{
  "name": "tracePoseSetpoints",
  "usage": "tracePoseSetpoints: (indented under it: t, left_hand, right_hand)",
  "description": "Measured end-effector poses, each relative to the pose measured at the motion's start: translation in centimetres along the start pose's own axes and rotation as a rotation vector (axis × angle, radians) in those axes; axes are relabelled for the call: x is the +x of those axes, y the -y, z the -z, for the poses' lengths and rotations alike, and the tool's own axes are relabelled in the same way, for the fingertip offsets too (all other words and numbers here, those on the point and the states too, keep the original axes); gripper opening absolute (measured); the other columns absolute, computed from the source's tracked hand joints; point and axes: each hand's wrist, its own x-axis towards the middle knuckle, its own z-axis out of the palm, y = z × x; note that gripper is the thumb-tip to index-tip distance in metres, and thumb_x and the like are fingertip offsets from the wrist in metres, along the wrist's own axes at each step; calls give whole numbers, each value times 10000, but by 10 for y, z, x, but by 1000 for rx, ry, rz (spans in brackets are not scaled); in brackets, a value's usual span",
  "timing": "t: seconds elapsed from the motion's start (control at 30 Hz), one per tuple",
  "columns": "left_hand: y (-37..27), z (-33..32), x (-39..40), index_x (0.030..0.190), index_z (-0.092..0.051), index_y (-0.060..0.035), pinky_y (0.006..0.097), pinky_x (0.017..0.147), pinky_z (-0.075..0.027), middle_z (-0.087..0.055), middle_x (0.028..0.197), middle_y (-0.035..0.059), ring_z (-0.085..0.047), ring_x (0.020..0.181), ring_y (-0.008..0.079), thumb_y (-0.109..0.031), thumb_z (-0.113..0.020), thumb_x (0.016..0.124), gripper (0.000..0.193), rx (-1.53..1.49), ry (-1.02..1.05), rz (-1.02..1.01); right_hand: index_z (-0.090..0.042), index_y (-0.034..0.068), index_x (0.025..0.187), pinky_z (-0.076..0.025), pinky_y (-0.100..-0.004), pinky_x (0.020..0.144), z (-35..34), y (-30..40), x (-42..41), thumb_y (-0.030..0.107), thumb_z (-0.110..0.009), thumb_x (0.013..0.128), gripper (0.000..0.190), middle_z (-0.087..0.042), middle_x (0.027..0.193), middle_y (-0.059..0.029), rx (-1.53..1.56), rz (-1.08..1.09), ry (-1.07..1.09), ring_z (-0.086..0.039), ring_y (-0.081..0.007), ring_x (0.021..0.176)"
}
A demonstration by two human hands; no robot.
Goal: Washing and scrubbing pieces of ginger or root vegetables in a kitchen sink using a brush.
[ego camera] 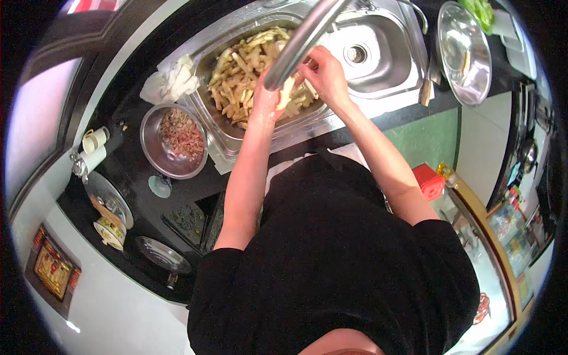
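Note:
Pale yellow chicken feet [233,95] fill the left basin [202,86] of a stainless steel double sink. Over that basin, my left hand [266,97] is closed around one chicken foot [286,92]. My right hand [328,76] is just to the right, its thumb and fingers bent toward the held foot. The metal faucet spout [301,44] crosses in front and covers part of my left hand, so whether my right fingertips pinch anything is hidden. Both wrists look wet.
Left of the sink are a crumpled white cloth [173,82] and a steel bowl [151,153] of chopped pinkish meat [184,137]. The right basin [386,53] shows its drain. Farther right, a wooden-handled knife [426,91] lies near a large steel bowl [463,53].

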Motion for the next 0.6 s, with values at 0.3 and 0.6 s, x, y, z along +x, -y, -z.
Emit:
tracePoseSetpoints:
  t: [0.3,0.6]
  left_hand:
    - [1,-10,-1,1322,-474,-18,274,760,-523,-589,1102,63,-584,915,127,-223,-442,1001,383,174,48,-54]
    - [-9,-11,-4,1374,-411,-12,331,983,-441,-501,1340,106,-499,1211,191,-253,-524,962,490,228,112,-72]
  right_hand:
    - [-664,97,977,-503,-348,642,1,-8,-7,98,-710,755,227,-596,861,-82,-33,39,-79,-632,-221,696]
    - [-645,45,883,-496,-335,635,-3,-12,-4,61,-716,745,156,-615,870,-93,55,91,-53,-621,-225,684]
